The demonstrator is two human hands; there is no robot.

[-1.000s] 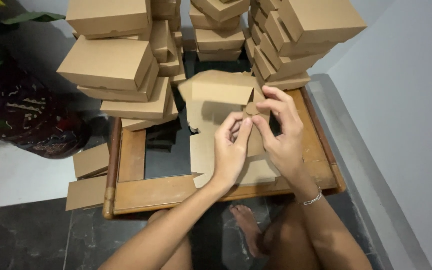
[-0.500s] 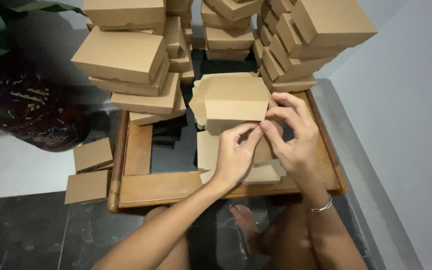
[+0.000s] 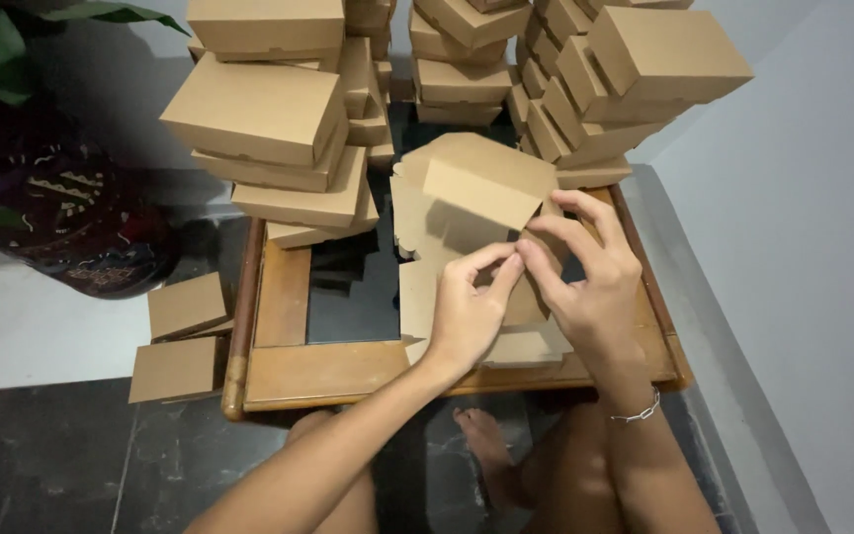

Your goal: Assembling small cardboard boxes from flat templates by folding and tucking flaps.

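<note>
Your hands fold a flat brown cardboard box blank (image 3: 467, 213) on the low wooden table with a dark glass top (image 3: 318, 371).

Your left hand (image 3: 467, 311) and right hand (image 3: 590, 287) both pinch a side flap near the blank's middle, fingertips almost meeting. The blank is plain tan, half-formed, with one panel raised and scalloped tabs along its left edge. Stacks of finished brown cardboard boxes (image 3: 269, 114) stand behind it.
</note>
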